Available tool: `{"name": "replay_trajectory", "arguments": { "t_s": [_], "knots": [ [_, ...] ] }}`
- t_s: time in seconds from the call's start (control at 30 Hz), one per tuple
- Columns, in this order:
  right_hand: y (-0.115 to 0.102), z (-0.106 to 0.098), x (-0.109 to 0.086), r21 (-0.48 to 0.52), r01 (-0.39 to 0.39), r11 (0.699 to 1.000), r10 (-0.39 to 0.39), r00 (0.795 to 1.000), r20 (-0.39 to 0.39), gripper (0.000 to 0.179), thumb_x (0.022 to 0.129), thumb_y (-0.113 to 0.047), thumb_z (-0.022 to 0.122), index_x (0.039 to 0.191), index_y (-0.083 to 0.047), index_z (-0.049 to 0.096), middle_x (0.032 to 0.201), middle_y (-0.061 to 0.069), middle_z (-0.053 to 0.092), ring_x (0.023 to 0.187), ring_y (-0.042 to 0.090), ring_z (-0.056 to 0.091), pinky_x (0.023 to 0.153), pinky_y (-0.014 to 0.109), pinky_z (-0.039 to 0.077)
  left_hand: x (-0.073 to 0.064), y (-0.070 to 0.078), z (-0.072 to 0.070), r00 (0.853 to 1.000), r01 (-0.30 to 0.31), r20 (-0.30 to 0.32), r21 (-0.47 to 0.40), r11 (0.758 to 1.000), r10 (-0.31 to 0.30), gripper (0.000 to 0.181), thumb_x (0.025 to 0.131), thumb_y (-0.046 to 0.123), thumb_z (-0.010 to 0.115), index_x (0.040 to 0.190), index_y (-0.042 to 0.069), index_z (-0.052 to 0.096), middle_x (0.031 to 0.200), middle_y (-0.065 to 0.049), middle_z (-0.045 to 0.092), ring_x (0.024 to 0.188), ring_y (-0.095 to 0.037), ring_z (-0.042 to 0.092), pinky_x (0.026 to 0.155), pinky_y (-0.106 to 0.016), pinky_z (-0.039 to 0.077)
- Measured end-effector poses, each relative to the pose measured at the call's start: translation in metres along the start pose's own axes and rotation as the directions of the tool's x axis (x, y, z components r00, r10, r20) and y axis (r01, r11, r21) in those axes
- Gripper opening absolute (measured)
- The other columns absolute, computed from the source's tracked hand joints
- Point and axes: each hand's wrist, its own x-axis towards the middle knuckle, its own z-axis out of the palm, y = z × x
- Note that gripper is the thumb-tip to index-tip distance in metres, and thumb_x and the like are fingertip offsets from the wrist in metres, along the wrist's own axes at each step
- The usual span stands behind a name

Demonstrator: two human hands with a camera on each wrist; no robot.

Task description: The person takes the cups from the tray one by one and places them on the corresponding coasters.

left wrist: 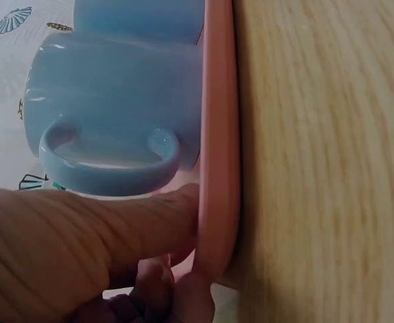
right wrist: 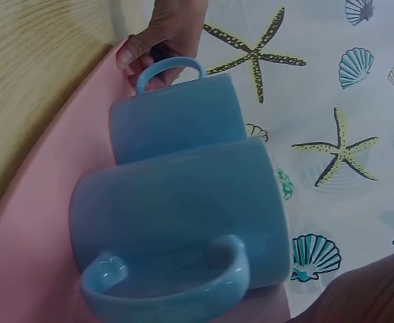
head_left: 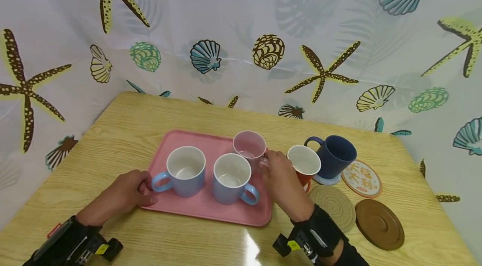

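A pink tray (head_left: 211,144) lies on the wooden table with two light blue mugs and a pink mug on it. My left hand (head_left: 126,193) grips the tray's left edge, the thumb inside the rim beside the handle of the left blue mug (head_left: 187,184). The other blue mug (head_left: 227,188) stands in the middle, its handle towards the right. Behind it is the pink mug (head_left: 249,145), whose handle my right hand (head_left: 280,178) holds; the fingers partly hide that handle. In the right wrist view, the two blue mugs fill the middle and the pink mug is mostly out of sight.
Right of the tray stand a red mug (head_left: 304,163) with a white inside and a navy mug (head_left: 340,153) on a pale blue coaster (head_left: 326,180). Near them lie a coaster with orange writing (head_left: 362,178), a woven coaster (head_left: 334,206) and a brown round coaster (head_left: 379,224).
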Motion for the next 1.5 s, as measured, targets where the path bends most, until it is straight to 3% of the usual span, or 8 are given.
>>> {"name": "replay_trajectory", "arguments": {
  "t_s": [0.17,0.27,0.4,0.73,0.87,1.1,1.27,1.5],
  "knots": [
    [0.003,0.008,-0.001,0.004,0.005,1.000,-0.005,1.000,-0.018,0.026,0.088,-0.009,0.059,0.111,0.004,0.057,0.102,0.021,0.067,0.096,0.032,0.060,0.086,0.048,0.050,0.001,-0.001,0.000,1.000,-0.008,0.009,0.019,1.000,0.008,0.034,0.071,0.022,0.079,0.087,0.002,0.057,0.073,-0.006,0.041,0.067,-0.018,0.039,0.058,-0.031,0.031],
    [0.004,0.014,-0.003,0.024,0.001,1.000,0.000,1.000,-0.020,0.019,0.090,-0.012,0.057,0.104,0.000,0.058,0.092,0.017,0.069,0.082,0.029,0.062,0.070,0.042,0.055,0.002,-0.001,0.000,1.000,-0.013,0.012,0.018,1.000,0.012,0.034,0.070,0.021,0.079,0.087,0.002,0.056,0.073,-0.006,0.042,0.066,-0.018,0.039,0.058,-0.030,0.032],
    [0.002,0.021,-0.005,0.093,-0.018,0.996,0.017,1.000,0.011,0.020,0.093,-0.016,0.054,0.108,-0.003,0.055,0.087,0.015,0.066,0.072,0.024,0.058,0.058,0.031,0.052,0.001,0.000,0.001,1.000,-0.014,0.011,0.012,1.000,0.013,0.033,0.070,0.019,0.079,0.086,0.003,0.056,0.073,-0.006,0.041,0.066,-0.018,0.039,0.058,-0.030,0.032],
    [0.001,0.030,-0.004,0.204,-0.113,0.972,0.108,0.994,0.036,0.020,0.097,-0.020,0.046,0.095,-0.001,0.052,0.076,0.011,0.053,0.070,0.022,0.051,0.056,0.027,0.043,0.002,-0.001,0.000,1.000,0.001,0.016,0.022,1.000,-0.001,0.032,0.070,0.018,0.079,0.086,0.003,0.056,0.073,-0.006,0.041,0.066,-0.019,0.039,0.057,-0.030,0.032],
    [0.002,0.031,-0.006,0.203,-0.080,0.976,0.080,0.997,0.004,0.019,0.097,-0.020,0.046,0.094,-0.002,0.052,0.078,0.011,0.052,0.072,0.023,0.049,0.059,0.029,0.042,0.003,-0.001,0.000,1.000,0.002,0.015,0.024,1.000,-0.002,0.031,0.070,0.018,0.079,0.086,0.003,0.056,0.073,-0.006,0.041,0.066,-0.019,0.039,0.057,-0.030,0.031],
    [0.000,0.030,-0.033,0.100,0.067,0.993,-0.050,0.985,-0.162,0.022,0.092,-0.013,0.053,0.109,0.000,0.049,0.100,0.017,0.050,0.090,0.026,0.049,0.077,0.040,0.048,0.003,0.000,0.001,1.000,-0.002,0.012,0.026,1.000,0.002,0.030,0.070,0.018,0.079,0.086,0.004,0.057,0.073,-0.006,0.041,0.067,-0.019,0.039,0.057,-0.030,0.031],
    [-0.002,0.031,-0.049,0.097,0.077,0.992,-0.057,0.980,-0.192,0.025,0.089,-0.013,0.058,0.109,-0.001,0.050,0.103,0.017,0.050,0.092,0.027,0.050,0.075,0.040,0.049,0.002,0.000,0.000,1.000,-0.012,0.003,0.028,1.000,0.012,0.030,0.070,0.018,0.078,0.085,0.003,0.057,0.073,-0.006,0.042,0.066,-0.019,0.039,0.058,-0.030,0.031],
    [0.000,0.033,-0.045,0.197,0.041,0.980,0.003,0.976,-0.216,0.031,0.091,-0.018,0.057,0.114,0.000,0.048,0.107,0.018,0.050,0.100,0.027,0.050,0.078,0.040,0.050,0.002,-0.001,0.001,1.000,-0.021,-0.001,0.022,1.000,0.021,0.029,0.070,0.017,0.078,0.085,0.004,0.057,0.073,-0.006,0.041,0.066,-0.018,0.039,0.057,-0.030,0.031]
  ]
}}
